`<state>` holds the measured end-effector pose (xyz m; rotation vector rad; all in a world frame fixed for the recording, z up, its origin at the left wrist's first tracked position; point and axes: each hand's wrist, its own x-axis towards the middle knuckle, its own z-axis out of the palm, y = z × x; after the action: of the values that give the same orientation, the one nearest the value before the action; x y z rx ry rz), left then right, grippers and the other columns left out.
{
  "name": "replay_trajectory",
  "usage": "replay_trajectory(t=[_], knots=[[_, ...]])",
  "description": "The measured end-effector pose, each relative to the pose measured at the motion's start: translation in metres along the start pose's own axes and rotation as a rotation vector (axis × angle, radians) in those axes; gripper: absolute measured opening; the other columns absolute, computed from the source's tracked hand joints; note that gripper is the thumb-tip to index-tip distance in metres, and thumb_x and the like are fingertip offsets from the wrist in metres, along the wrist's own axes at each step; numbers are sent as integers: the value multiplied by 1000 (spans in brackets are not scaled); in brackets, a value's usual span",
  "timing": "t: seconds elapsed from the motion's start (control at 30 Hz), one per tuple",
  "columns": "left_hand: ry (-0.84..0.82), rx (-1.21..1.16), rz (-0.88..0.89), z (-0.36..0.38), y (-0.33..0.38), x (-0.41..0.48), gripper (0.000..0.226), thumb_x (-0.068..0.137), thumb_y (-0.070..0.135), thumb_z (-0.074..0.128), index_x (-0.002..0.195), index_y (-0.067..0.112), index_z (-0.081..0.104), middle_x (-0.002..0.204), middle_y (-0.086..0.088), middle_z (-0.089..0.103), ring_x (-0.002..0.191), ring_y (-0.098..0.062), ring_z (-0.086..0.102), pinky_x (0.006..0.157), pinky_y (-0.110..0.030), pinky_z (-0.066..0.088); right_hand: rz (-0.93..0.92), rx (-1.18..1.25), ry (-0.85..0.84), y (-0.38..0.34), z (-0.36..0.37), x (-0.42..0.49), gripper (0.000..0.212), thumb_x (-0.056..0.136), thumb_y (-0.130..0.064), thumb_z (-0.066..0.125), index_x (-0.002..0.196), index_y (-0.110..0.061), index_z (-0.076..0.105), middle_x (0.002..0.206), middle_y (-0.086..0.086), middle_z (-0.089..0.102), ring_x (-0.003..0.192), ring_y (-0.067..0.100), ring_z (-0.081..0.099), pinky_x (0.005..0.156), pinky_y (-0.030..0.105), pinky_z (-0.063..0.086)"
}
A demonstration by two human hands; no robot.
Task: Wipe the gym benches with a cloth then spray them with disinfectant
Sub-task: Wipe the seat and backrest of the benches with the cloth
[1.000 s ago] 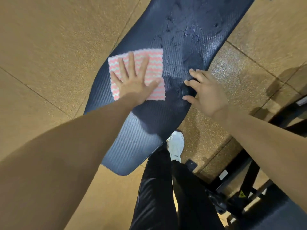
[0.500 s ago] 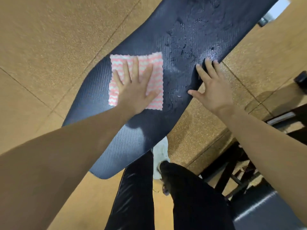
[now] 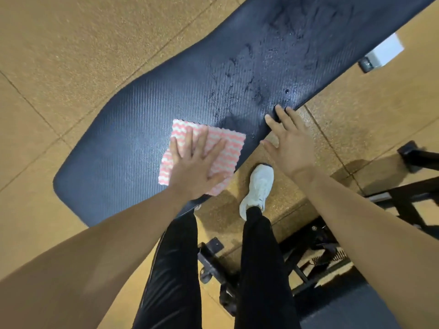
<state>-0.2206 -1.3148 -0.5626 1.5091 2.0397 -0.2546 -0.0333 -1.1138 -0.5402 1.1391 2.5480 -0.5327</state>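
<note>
Nearest me I note black trousers, a white shoe on the tan floor, and dark metal bench framing beside the legs. Left hand: flat, fingers spread wide, pressing the cloth onto the bench pad near its front edge. The cloth is pink-and-white zigzag, square, lying flat (one corner hidden under the palm). Right hand: fingers straight, holding nothing, fingertips touching the pad's edge just beside the cloth. The pad is dark navy and ribbed. Farther along it, a wet patch glistens with streaks and droplets.
</note>
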Motion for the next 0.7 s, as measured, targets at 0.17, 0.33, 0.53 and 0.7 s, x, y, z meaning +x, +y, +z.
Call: replay_trajectory(t=[0.17,0.33,0.53,0.7], knots=[[84,-31,-184,-39,-14,57,84,91,87,18,159,49,-13,171,-4,-23,155,-44,-19,118,-76,-3,-17,70,1,9,3,-1,56,99,-40,60,151,-22,46,166,3,30,155,26,20,117,57,35],[191,-158,-331,-82,-35,122,78,93,83,12,160,49,-11,173,-4,-17,156,-43,-17,116,-77,-7,-21,131,-15,12,2,-1,56,100,-39,61,152,-24,46,167,-1,27,156,21,17,121,53,30],[216,-179,-360,-79,-20,131,77,100,70,11,164,33,-8,173,-13,-11,157,-45,-11,118,-76,-2,17,265,-46,11,-9,2,53,98,-35,65,147,-19,53,165,-2,32,155,19,19,121,54,31],[131,-89,-184,-37,27,79,79,102,70,13,162,30,-18,171,-12,-19,156,-44,-16,121,-70,-7,66,297,-22,12,-28,8,55,98,-27,66,149,-14,50,166,4,28,152,24,26,125,39,25]])
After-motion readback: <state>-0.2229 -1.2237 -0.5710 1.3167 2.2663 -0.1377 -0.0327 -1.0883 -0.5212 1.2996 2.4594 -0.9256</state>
